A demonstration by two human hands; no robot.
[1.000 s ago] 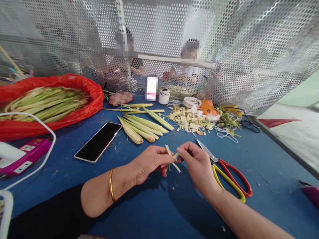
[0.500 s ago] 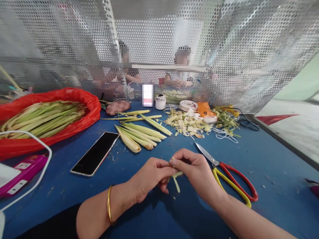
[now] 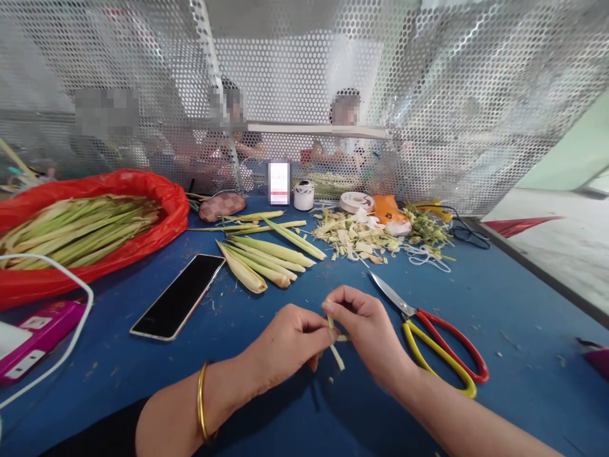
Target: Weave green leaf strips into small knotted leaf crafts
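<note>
Pale green strips of leaf [image 3: 337, 357] cross between my two hands above the blue table. My left hand [image 3: 291, 339], with a gold bangle at its wrist, is closed in a pinch on the strips. The fingers of my right hand [image 3: 364, 324] pinch the upper end of a strip just above the left fingertips. Part of the strips is hidden behind my fingers. Beside my right hand lie scissors [image 3: 413, 311] with one red and one yellow handle, blades slightly apart. Several cut husk-like leaves [image 3: 266, 260] lie in a fan beyond my left hand.
A phone [image 3: 178, 297] lies left of the leaves. A red bag [image 3: 178, 212] holds more long leaves, near a purple power strip [image 3: 45, 336] and white cable. Leaf scraps [image 3: 349, 235], a tape roll [image 3: 356, 202] and an orange packet [image 3: 387, 212] lie at the back. People sit behind a perforated screen.
My hands have drawn slightly apart, and more of the leaf strip shows between their fingertips. The whole view has shifted a little.
</note>
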